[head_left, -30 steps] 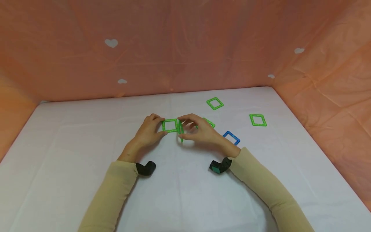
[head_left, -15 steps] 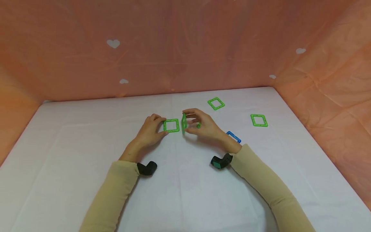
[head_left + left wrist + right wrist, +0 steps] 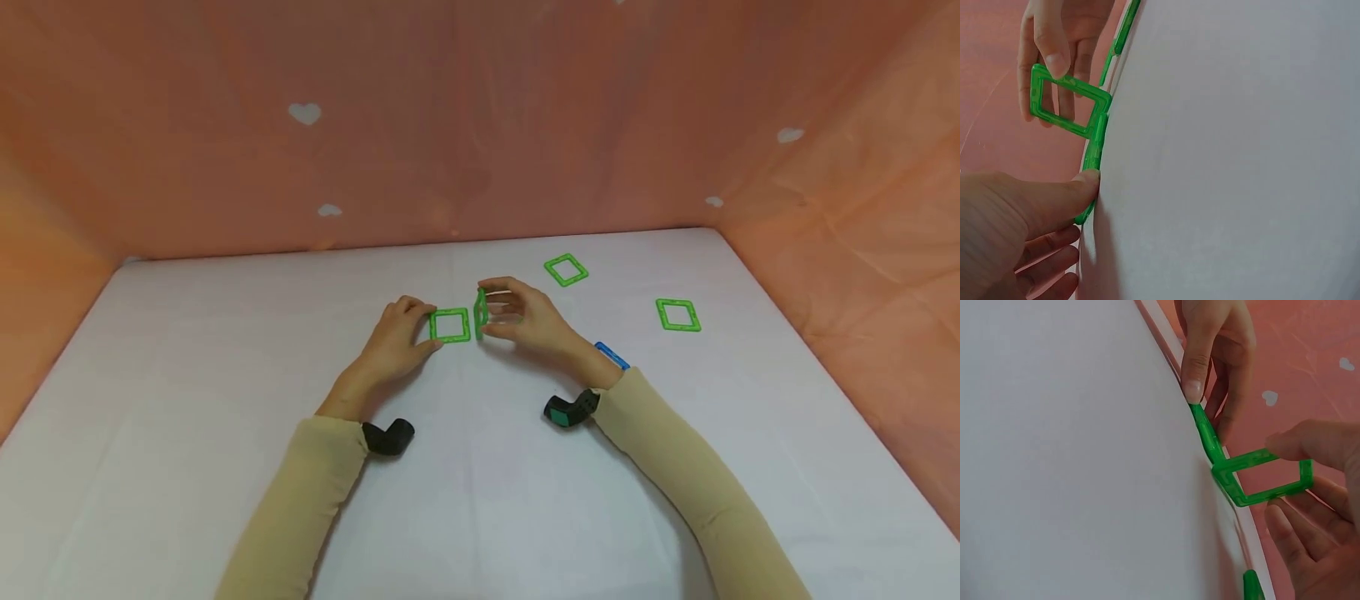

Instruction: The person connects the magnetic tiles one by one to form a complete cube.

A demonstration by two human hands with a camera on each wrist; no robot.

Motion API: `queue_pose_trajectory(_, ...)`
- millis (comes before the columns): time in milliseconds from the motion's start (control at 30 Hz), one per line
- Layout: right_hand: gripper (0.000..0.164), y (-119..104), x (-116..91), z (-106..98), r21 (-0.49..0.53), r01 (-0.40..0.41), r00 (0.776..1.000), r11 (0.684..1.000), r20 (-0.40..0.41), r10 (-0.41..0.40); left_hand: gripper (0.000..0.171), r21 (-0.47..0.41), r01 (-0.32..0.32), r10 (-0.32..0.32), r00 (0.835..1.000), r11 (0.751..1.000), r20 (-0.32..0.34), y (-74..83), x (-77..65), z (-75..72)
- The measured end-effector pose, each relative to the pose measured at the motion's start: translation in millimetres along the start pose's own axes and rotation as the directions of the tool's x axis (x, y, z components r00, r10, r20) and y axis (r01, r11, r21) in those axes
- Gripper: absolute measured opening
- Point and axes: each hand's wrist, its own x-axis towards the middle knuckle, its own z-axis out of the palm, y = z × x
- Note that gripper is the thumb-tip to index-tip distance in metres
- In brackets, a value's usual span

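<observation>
From afar, my left hand (image 3: pixel 393 343) grips the flat green tile (image 3: pixel 453 339), presumably steadying it; my right hand (image 3: pixel 536 322) pinches the upright green tile (image 3: pixel 1262 496)

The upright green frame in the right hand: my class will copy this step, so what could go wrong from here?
The upright green frame might meet the flat green frame askew, since the right hand holds it at an angle to that one.

The flat frame could swivel if bumped, as the left hand grips only its far side.

The right forearm may nudge the blue frame, which it partly hides in the head view.
</observation>
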Motion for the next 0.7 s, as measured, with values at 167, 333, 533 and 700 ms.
queue_pose_trajectory(167,0.061,0.0,3.9,-2.8,0.033,-0.038,0.999,0.999,0.013,0.038,0.052,-0.006,-0.002,0.002,1.000,1.000,0.003,1.5,2.3,-0.4)
queue_pose_trajectory(333,0.061,0.4,5.7,-2.2,0.054,-0.052,0.998,0.997,0.035,0.050,0.053,-0.017,-0.008,0.007,1.000,1.000,-0.011,2.3,3.7,2.0)
queue_pose_trajectory(533,0.061,5.0,2.5,-1.0,0.069,-0.054,0.998,0.996,0.045,0.051,0.052,-0.009,0.001,-0.001,1.000,1.000,-0.013,5.1,3.0,4.1)
queue_pose_trajectory(700,0.051,7.5,1.9,-1.8,0.044,-0.069,0.997,0.997,0.047,0.066,0.052,0.010,0.031,-0.031,0.999,0.999,-0.006,10.3,4.3,6.0)
